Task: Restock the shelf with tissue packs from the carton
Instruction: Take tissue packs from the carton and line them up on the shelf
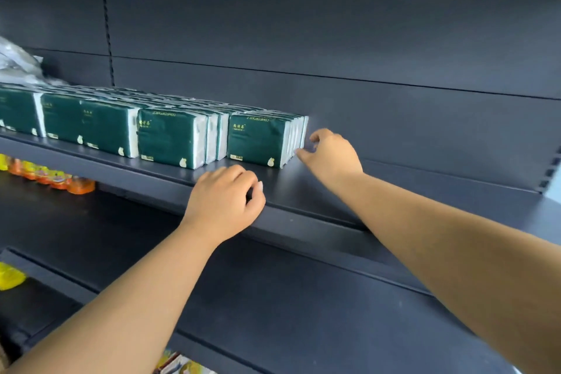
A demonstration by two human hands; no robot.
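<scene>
Several dark green tissue packs (258,138) stand in a row along the dark shelf (425,188), running from the left edge to about the middle. My right hand (329,153) is just right of the last pack, fingers loosely curled, fingertips at the pack's right end; it holds nothing. My left hand (226,199) hovers over the shelf's front edge in front of the packs, fingers curled, holding nothing. The carton is out of view.
The shelf's right half is bare up to a perforated bracket (549,173). Crumpled clear plastic (18,64) lies behind the packs at far left. Orange and yellow pouches (51,177) sit on the shelf below, and a yellow item (10,278) lower left.
</scene>
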